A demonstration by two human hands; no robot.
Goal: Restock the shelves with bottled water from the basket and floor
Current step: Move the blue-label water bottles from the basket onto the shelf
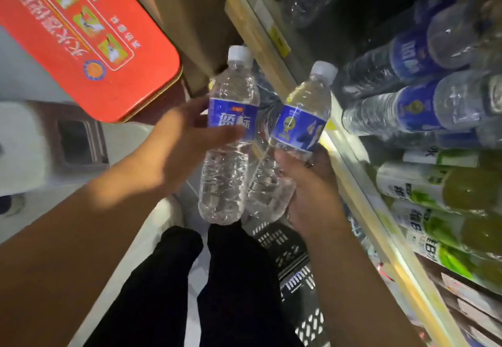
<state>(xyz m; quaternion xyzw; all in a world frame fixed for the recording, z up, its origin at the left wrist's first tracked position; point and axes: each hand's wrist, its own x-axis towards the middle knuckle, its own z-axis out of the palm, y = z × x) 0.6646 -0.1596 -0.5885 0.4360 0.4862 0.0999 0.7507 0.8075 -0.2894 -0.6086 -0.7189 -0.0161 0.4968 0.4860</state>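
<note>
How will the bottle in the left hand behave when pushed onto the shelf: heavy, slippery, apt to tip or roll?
The bottle looks full and capped, so probably heavy for its size and fairly stiff; its thin ribbed wall may dent under the left hand. Tall and narrow, it could tip if pushed near the cap. Laid down, it would likely roll.

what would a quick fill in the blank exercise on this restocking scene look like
1. The left hand holds the first bottle, whose label is ___.
2. The right hand grips the second bottle, whose cap is ___.
3. The flat tin at the upper left is ___.
4. The number of bottles held in each hand is ___.
Missing words: blue; white; red; one.
</note>
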